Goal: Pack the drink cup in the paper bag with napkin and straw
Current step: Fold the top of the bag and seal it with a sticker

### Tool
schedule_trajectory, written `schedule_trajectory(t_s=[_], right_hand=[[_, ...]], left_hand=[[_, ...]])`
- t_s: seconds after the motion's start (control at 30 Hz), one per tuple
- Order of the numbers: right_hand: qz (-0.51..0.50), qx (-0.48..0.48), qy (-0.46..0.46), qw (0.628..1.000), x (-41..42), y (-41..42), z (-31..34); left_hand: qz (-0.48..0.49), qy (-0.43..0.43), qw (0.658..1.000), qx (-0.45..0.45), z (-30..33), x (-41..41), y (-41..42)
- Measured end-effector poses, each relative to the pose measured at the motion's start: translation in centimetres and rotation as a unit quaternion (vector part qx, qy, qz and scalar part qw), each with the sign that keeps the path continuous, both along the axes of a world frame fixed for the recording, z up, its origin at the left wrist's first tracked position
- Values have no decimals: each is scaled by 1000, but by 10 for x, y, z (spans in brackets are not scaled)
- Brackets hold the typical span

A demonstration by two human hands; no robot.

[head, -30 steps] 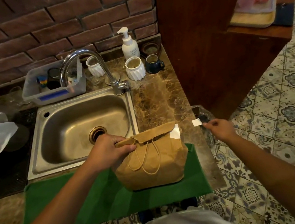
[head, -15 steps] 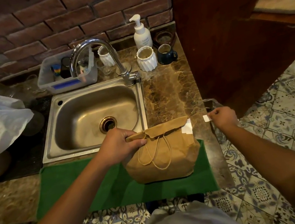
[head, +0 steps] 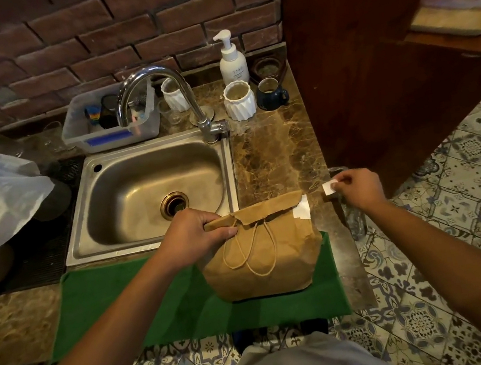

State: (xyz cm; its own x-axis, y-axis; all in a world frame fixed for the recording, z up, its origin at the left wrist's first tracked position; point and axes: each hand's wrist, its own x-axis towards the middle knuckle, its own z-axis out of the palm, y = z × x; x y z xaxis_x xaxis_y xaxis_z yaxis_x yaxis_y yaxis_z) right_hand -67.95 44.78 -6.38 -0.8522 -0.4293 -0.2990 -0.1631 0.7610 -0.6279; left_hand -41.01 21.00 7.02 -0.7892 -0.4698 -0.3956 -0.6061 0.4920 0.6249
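Left hand grips my bag's folded top | right hand pinches a small white sticker beside it | bag sits shut on green mat on counter

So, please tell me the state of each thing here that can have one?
paper bag: upright on green mat, top folded over
white sticker: stuck on the fold
left hand: grips the fold
right hand: pinches white slip
faucet: no water visible
sink: holds nothing
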Motion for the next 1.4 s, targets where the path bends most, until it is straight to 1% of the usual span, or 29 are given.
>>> schedule_trajectory(t_s=[0.13, 0.23, 0.27, 0.3, 0.4, 0.47, 0.53, 0.77, 0.87, 1.0, 1.07, 1.13, 1.2, 1.4], right_hand=[[97, -91, 28, 991, 9, -19, 63], [201, -186, 30, 961, 29, -37, 121], [248, -200, 31, 947, 36, -43, 137], [297, -198, 31, 934, 44, -49, 150], [424, -149, 50, 892, 63, -70, 169], [485, -115, 77, 864, 73, -83, 169], [518, -84, 105, 845, 79, -92, 166], [534, -36, 233, 812, 95, -106, 161], [543, -31, 277, 792, 103, -107, 158], [536, -33, 322, 780, 110, -109, 156], [530, -43, 325, 782, 111, -110, 156], [518, -57, 306, 797, 110, -111, 158], [517, -48, 293, 803, 108, -112, 160], [528, -36, 331, 782, 114, -112, 157]], left_hand=[[-13, 0, 1000, -5, 2, -3, -2], [-42, -1, 999, -7, 6, -6, -3], [-52, -2, 999, -11, 8, -7, -4], [-60, -2, 998, -16, 9, -9, -5], [-69, 10, 997, -18, 8, -12, -9], [-73, 19, 997, -15, 7, -12, -12], [-75, 21, 997, -13, 5, -11, -14], [-66, 38, 997, 12, -6, -3, -24], [-71, 42, 996, 16, -10, -1, -27], [-77, 50, 995, 30, -8, -1, -32], [-91, 50, 994, 30, -7, -1, -34], [-109, 42, 993, 22, -7, -1, -35], [-112, 43, 993, 16, -9, -1, -35], [-109, 51, 992, 31, -5, -1, -36]])
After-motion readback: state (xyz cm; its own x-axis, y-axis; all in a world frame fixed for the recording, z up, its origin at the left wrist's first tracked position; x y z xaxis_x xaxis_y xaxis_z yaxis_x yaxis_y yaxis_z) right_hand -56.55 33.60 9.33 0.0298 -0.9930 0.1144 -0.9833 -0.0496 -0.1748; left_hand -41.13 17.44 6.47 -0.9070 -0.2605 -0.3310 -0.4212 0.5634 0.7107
